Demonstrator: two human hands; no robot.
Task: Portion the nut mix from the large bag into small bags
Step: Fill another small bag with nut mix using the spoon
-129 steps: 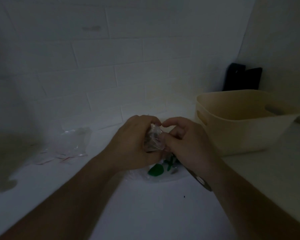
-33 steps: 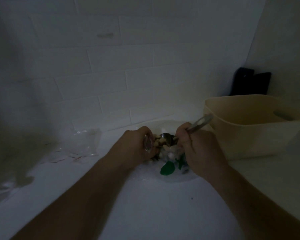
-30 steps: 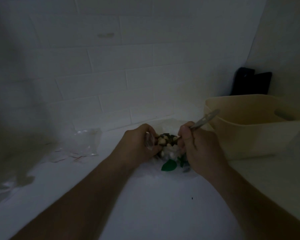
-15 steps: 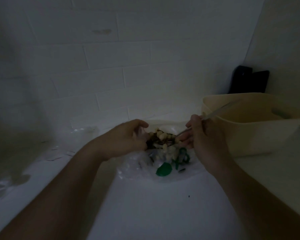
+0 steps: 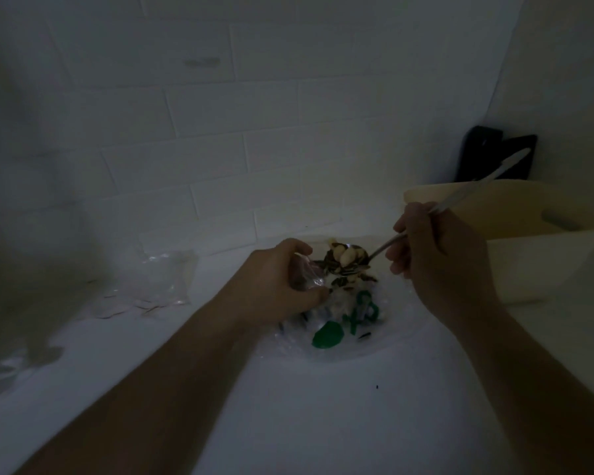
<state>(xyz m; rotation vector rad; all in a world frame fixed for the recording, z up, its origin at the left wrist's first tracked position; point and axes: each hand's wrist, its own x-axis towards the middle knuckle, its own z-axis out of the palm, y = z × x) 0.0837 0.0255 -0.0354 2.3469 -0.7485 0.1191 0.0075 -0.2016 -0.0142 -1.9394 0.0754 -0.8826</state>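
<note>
Head view: right hand (image 5: 439,258) is gripping a loaded spoon (image 5: 354,257) over the large bag (image 5: 340,323) lying mid-surface, while left hand (image 5: 282,282) is pinching a small bag (image 5: 306,277). Tipping slowly into a wide-held mouth should be avoiding spills.

Beige basket (image 5: 515,269) on white counter (image 5: 323,416), dark flat object (image 5: 484,159) against tiled wall (image 5: 254,132).

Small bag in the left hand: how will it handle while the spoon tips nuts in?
Probably floppy: the small bag looks like thin clear film, crumpled in the left hand. Its mouth likely collapses unless held open. The heaped spoon may shed nuts.
</note>
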